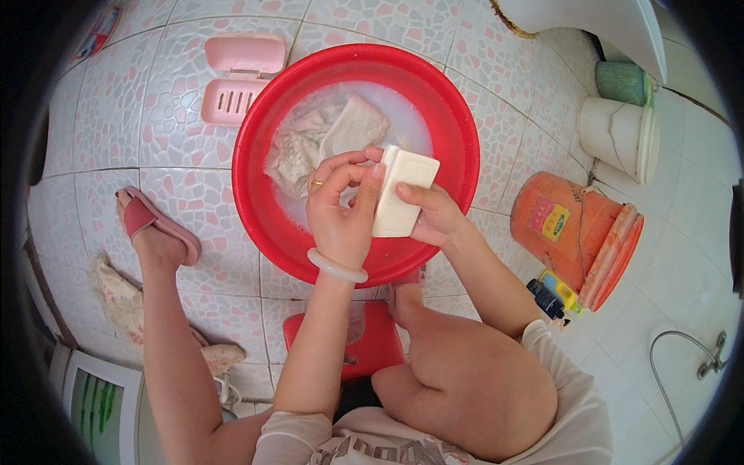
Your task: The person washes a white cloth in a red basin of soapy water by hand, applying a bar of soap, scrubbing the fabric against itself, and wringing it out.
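Observation:
Over a large red basin (256, 209), I hold a thick off-white bar of soap (404, 198), tilted upright. My right hand (435, 215) grips its right side, thumb across the front face and the other fingers behind. My left hand (339, 208), with a ring and a pale bangle, has its thumb and fingertips pressed to the bar's left edge and upper corner. Beneath, cloudy water (411, 128) fills the basin's bottom, and a wet whitish cloth (353, 128) lies bunched in it, partly hidden by my left hand.
An open pink soap box (244, 56) lies left of the basin. At right are a tilted orange bucket (554, 225), a white bucket (612, 132), small bottles (549, 298) and a shower hose (659, 364). A red stool (380, 349) is below me; a crumpled cloth (120, 298) lies left.

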`<state>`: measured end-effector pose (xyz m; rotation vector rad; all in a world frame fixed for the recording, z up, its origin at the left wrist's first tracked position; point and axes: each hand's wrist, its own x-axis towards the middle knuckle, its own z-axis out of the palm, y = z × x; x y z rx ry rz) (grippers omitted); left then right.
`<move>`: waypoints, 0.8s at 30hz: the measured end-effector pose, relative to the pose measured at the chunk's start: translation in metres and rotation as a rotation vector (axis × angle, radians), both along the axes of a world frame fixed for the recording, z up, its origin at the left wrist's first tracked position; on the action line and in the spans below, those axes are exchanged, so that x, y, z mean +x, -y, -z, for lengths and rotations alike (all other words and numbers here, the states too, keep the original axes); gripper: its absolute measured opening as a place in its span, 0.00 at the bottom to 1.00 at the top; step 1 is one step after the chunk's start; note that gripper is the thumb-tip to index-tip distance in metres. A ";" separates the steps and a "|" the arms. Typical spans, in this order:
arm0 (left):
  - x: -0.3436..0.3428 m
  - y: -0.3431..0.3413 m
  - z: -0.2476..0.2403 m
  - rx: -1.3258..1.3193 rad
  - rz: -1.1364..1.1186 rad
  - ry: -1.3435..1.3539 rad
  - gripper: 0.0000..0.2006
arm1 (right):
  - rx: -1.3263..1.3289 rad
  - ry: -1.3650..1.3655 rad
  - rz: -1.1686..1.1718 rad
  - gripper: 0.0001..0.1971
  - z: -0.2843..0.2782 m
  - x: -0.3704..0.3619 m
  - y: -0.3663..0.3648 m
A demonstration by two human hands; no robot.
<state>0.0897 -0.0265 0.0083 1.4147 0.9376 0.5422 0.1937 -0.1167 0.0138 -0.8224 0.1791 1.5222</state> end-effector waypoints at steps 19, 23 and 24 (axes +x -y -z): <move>-0.008 -0.018 -0.006 -0.362 0.060 0.116 0.07 | 0.089 -0.031 -0.095 0.39 -0.008 0.012 0.004; -0.009 -0.016 -0.005 -0.512 0.066 0.138 0.08 | 0.082 0.000 -0.100 0.40 -0.008 0.012 0.004; -0.009 -0.015 -0.004 -0.578 0.069 0.146 0.08 | 0.081 0.000 -0.099 0.40 -0.007 0.012 0.004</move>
